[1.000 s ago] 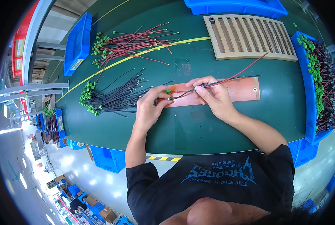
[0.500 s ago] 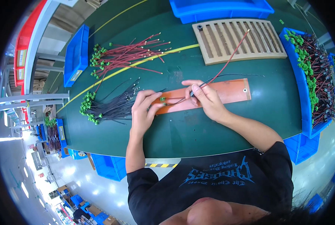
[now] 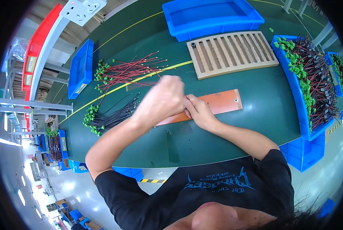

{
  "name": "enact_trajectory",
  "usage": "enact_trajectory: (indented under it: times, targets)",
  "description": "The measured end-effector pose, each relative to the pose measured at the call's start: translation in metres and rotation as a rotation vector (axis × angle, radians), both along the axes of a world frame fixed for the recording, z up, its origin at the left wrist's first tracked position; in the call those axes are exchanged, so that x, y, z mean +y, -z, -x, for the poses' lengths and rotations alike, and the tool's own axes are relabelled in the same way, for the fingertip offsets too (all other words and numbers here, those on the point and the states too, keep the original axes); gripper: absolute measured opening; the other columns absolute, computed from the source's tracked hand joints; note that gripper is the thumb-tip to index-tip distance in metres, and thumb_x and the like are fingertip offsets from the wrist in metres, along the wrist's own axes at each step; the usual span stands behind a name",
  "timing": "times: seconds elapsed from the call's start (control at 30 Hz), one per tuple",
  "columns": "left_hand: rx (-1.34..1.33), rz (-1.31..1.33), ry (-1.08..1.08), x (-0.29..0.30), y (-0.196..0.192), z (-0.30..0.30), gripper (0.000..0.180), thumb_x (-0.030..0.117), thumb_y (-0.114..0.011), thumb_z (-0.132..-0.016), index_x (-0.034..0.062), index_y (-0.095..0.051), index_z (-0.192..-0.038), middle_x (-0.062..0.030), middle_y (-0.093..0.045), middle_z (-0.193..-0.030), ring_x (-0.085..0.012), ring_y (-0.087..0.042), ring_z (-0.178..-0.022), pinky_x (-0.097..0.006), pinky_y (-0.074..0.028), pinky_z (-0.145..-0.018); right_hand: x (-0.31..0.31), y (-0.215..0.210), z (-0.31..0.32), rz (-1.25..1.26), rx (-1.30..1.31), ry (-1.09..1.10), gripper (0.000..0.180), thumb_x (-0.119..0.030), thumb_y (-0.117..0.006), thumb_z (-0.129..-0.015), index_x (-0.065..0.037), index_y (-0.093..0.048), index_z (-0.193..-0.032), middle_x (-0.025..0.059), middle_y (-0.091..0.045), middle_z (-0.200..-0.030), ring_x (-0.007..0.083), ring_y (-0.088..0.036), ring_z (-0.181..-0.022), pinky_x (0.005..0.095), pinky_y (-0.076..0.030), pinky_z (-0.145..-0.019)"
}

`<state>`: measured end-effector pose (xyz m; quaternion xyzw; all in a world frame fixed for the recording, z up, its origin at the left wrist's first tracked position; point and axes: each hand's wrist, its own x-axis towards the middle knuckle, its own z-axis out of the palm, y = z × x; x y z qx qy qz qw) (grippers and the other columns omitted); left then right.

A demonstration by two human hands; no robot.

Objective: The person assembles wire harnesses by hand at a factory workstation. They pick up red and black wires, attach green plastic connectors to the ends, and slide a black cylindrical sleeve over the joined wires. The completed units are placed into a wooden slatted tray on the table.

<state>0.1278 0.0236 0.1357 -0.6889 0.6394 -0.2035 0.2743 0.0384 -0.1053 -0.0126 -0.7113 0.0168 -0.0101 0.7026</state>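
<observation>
bright overhead light | soft shadows | fisheye-bent edges | left hand motion-blurred

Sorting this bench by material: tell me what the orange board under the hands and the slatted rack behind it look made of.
Orange board: probably a rigid laminate or plastic sheet; flat, thin, matte, evenly orange, with a hole near its right end. Slatted rack: looks like unfinished pale wood; beige, dull, parallel slats in a frame. Light plastic cannot be ruled out.

Slatted rack behind board (wire bundles left).
</observation>
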Motion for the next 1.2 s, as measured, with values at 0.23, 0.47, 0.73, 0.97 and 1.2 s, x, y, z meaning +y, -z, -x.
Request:
enact_trajectory:
  times: [0.23,0.47,0.73,0.97,1.2]
  targets:
    - [0.156,0.602,-0.366,0.060,0.018,-0.021,0.022,0.001,-0.067,-0.079,-0.0019,-0.071,-0.101,-0.0104,-0.071,-0.095,-0.0246,-0.066,-0.091,-0.036,-0.055,-0.083,0.005,0.002,0.001,-0.126,-0.020,0.016,0.028,-0.023,-0.045,-0.112,-0.002,-0.060,-0.103,0.0044,-0.068,-0.084,0.0107,-0.057,-0.066,0.0288,-0.050,-0.063]
    - [1.586,1.645,-0.317,0.013,0.128,0.035,0.022,-0.005,-0.062,-0.098,0.0000,-0.075,-0.115,-0.0120,-0.074,-0.114,-0.0166,-0.067,-0.104,-0.029,-0.054,-0.092,0.008,0.019,0.009,-0.125,-0.143,-0.012,0.030,-0.026,-0.046,-0.112,-0.001,-0.062,-0.106,0.0053,-0.068,-0.087,0.0122,-0.059,-0.069,0.0288,-0.051,-0.065]
    - [1.745,1.788,-0.414,0.010,0.152,0.034,0.020,-0.004,-0.067,-0.096,-0.0012,-0.075,-0.114,-0.0097,-0.066,-0.117,-0.0156,-0.070,-0.097,-0.027,-0.060,-0.083,0.002,-0.004,0.015,0.248,-0.366,-0.080,0.020,-0.011,-0.064,-0.101,0.002,-0.065,-0.116,0.0113,-0.065,-0.105,0.0237,-0.067,-0.085,0.0366,-0.056,-0.077]
    - [1.851,1.829,-0.389,0.008,0.163,0.033,0.014,-0.007,-0.066,-0.096,-0.0043,-0.072,-0.108,-0.0110,-0.070,-0.111,-0.0173,-0.071,-0.095,-0.028,-0.059,-0.087,-0.026,-0.050,0.017,0.800,-0.390,-0.174,0.024,-0.005,-0.075,-0.087,-0.003,-0.072,-0.111,0.0103,-0.059,-0.100,0.0281,-0.066,-0.092,0.0411,-0.052,-0.086]
    - [1.832,1.883,-0.370,0.005,0.164,0.035,0.011,-0.008,-0.065,-0.096,-0.0057,-0.068,-0.107,-0.0103,-0.069,-0.107,-0.0189,-0.072,-0.099,-0.030,-0.061,-0.090,-0.056,-0.025,-0.001,0.396,0.074,-0.002,0.023,-0.016,-0.075,-0.095,-0.002,-0.073,-0.113,0.0070,-0.072,-0.096,0.0163,-0.067,-0.091,0.0318,-0.050,-0.085]
